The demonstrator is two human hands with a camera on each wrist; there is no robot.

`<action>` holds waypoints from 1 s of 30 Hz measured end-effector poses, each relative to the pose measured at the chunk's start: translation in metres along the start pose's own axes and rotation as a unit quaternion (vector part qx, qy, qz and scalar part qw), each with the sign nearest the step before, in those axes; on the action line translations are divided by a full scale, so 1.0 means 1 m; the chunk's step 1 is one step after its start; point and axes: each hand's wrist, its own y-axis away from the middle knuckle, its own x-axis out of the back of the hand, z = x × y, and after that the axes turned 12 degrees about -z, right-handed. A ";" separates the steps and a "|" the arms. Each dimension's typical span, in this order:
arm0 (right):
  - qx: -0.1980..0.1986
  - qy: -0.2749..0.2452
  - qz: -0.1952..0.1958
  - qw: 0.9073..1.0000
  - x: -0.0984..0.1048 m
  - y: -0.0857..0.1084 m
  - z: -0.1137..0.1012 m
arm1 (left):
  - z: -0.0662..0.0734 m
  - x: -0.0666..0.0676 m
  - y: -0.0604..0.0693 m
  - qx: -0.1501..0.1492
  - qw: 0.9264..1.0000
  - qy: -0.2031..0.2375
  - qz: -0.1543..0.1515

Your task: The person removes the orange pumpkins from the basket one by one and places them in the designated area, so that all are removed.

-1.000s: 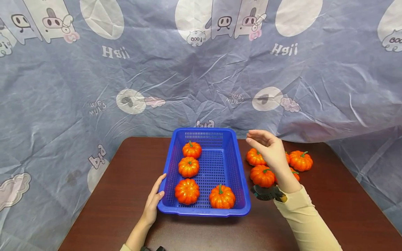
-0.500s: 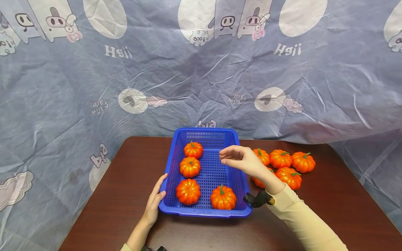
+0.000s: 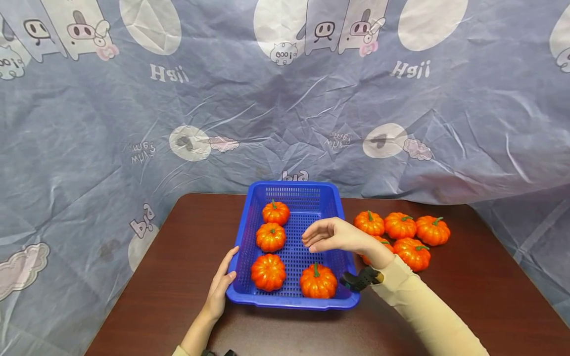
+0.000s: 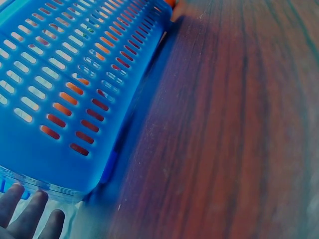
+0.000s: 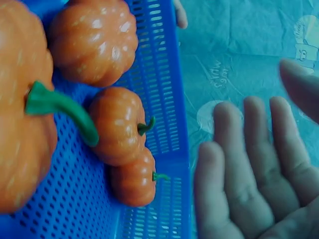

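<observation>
Your right hand [image 3: 337,236] has moved from the loose pumpkins [image 3: 400,226], apparently five, near the far right corner of the bench [image 3: 187,247], over the mid-bench blue basket [image 3: 289,300], four pumpkins [image 3: 318,282] inside, fingers relaxed, empty, left hand [image 3: 218,287] straight-fingered against its side.

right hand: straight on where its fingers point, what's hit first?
Probably the middle pumpkin in the left row inside the basket. Height is unclear; the right hand may pass over it.
</observation>
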 end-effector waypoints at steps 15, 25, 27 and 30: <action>-0.074 -0.006 -0.073 0.995 -0.008 -0.017 0.024 | -0.002 0.000 0.001 0.003 1.000 0.000 -0.001; -0.104 0.025 -0.113 0.988 -0.013 -0.018 0.029 | -0.001 0.000 0.000 -0.001 1.000 -0.001 -0.003; -0.108 0.026 -0.114 0.987 -0.013 -0.018 0.029 | -0.001 0.000 0.000 -0.001 1.000 0.000 -0.003; -0.110 0.023 -0.113 0.987 -0.012 -0.017 0.030 | 0.000 0.000 0.000 0.000 1.000 0.001 -0.003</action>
